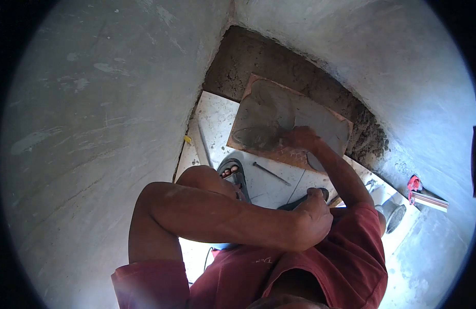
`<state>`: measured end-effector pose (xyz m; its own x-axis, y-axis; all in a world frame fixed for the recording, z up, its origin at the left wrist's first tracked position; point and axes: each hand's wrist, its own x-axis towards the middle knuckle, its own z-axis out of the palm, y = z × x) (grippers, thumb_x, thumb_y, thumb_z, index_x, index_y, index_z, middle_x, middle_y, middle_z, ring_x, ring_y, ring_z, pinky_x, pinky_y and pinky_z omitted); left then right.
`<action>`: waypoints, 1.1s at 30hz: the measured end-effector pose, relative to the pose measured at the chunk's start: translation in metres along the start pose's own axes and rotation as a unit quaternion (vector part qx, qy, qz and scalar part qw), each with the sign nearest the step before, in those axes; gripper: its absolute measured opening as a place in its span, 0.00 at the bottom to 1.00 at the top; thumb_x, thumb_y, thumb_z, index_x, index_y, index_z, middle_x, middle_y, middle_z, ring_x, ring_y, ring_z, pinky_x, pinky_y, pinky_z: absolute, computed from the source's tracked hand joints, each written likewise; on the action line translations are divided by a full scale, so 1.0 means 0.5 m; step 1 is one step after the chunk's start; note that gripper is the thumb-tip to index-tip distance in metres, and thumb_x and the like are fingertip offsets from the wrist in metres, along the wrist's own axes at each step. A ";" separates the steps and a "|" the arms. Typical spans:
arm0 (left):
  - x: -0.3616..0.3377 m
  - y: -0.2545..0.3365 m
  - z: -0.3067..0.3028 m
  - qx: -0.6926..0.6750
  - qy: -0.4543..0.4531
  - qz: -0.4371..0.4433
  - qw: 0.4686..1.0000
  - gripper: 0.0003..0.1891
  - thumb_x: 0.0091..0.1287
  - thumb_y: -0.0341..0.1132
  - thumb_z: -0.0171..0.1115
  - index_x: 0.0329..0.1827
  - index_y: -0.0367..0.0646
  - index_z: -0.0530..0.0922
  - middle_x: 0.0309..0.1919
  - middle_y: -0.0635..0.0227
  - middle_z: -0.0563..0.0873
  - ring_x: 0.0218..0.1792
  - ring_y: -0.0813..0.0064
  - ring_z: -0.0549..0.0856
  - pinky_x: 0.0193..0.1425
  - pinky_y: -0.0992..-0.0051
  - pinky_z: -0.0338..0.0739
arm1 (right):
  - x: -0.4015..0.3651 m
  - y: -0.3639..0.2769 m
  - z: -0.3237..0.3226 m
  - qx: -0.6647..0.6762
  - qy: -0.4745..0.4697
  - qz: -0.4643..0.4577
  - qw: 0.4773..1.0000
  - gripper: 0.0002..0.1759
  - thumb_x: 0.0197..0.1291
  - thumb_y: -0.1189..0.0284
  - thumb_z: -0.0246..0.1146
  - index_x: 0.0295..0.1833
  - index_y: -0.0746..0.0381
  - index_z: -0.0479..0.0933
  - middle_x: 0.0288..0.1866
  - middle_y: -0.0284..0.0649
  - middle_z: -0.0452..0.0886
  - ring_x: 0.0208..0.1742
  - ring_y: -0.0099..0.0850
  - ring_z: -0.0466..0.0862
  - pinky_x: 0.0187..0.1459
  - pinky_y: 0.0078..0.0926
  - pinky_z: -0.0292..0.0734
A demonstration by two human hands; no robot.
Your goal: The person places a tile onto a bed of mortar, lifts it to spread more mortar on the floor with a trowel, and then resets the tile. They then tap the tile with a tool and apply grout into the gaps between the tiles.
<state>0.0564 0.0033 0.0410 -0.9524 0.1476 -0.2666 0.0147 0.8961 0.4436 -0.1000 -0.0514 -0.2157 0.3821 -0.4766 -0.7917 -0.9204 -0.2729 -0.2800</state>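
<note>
At 2 o'clock in the head view: slab under wet grey paste; right hand on its 5 o'clock side, grip unclear. Left hand at 4 o'clock curls closed, nothing visibly held. Uneven pressure could thin the paste.

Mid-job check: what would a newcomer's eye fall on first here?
First, the brown-edged slab near the middle, smeared with grey paste, with the right hand over its lower half. Next, the dark rod on the pale floor tiles, just below it in view. Then the bright red object at far right, too small to identify.
</note>
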 end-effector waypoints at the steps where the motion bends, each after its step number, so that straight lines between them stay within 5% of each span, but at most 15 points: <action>1: -0.001 0.000 0.001 0.000 -0.001 0.001 1.000 0.08 0.57 0.37 0.56 0.33 0.49 0.84 0.28 0.74 0.83 0.34 0.74 0.79 0.36 0.69 0.64 | -0.004 0.010 -0.009 -0.015 0.000 0.028 0.999 0.24 0.58 0.48 0.50 0.52 0.51 0.76 0.45 0.45 0.81 0.48 0.43 0.79 0.51 0.40 0.72; 6: -0.010 -0.001 -0.003 0.005 -0.010 0.016 1.000 0.08 0.57 0.37 0.57 0.33 0.50 0.84 0.28 0.74 0.83 0.34 0.75 0.79 0.36 0.70 0.64 | -0.015 0.061 -0.014 0.005 0.021 0.092 0.996 0.25 0.58 0.47 0.50 0.54 0.47 0.75 0.48 0.43 0.80 0.50 0.44 0.78 0.52 0.41 0.71; 15: -0.011 0.000 0.000 0.017 0.008 0.019 1.000 0.08 0.57 0.37 0.57 0.34 0.50 0.84 0.28 0.74 0.83 0.34 0.74 0.80 0.37 0.69 0.64 | -0.019 0.073 0.040 -0.079 -0.015 -0.006 0.997 0.23 0.57 0.48 0.52 0.53 0.48 0.76 0.47 0.42 0.80 0.49 0.43 0.79 0.51 0.41 0.72; 21: -0.007 0.000 -0.010 0.006 -0.026 0.026 0.999 0.09 0.57 0.36 0.57 0.35 0.48 0.84 0.28 0.73 0.83 0.34 0.74 0.80 0.37 0.70 0.64 | -0.043 0.052 0.023 0.032 0.056 0.007 0.998 0.23 0.58 0.49 0.50 0.48 0.52 0.79 0.41 0.45 0.81 0.46 0.44 0.80 0.49 0.42 0.73; 24: -0.005 -0.002 -0.005 0.018 -0.002 0.026 0.999 0.09 0.57 0.37 0.57 0.34 0.48 0.84 0.29 0.73 0.83 0.34 0.74 0.80 0.37 0.70 0.64 | -0.026 0.062 0.008 0.108 -0.038 0.018 0.993 0.23 0.58 0.49 0.49 0.47 0.53 0.79 0.40 0.45 0.81 0.45 0.45 0.80 0.48 0.42 0.73; 29: 0.002 0.002 0.004 -0.003 -0.006 0.007 1.000 0.08 0.57 0.37 0.56 0.33 0.48 0.84 0.29 0.71 0.83 0.34 0.75 0.80 0.38 0.70 0.64 | -0.054 0.087 -0.024 -0.007 0.035 0.062 0.997 0.24 0.56 0.48 0.50 0.48 0.53 0.78 0.47 0.44 0.80 0.49 0.44 0.79 0.52 0.40 0.72; 33: 0.005 0.003 0.004 -0.011 -0.019 0.014 1.000 0.09 0.57 0.37 0.56 0.33 0.47 0.83 0.28 0.70 0.83 0.35 0.74 0.81 0.38 0.70 0.65 | -0.077 0.142 0.016 0.099 0.023 0.048 0.994 0.26 0.56 0.47 0.51 0.49 0.52 0.77 0.49 0.44 0.79 0.51 0.43 0.78 0.53 0.39 0.72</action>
<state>0.0547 0.0059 0.0393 -0.9391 0.1893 -0.2866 0.0343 0.8820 0.4701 -0.1808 -0.0457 -0.2097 0.2916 -0.5321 -0.7949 -0.9491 -0.0573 -0.3098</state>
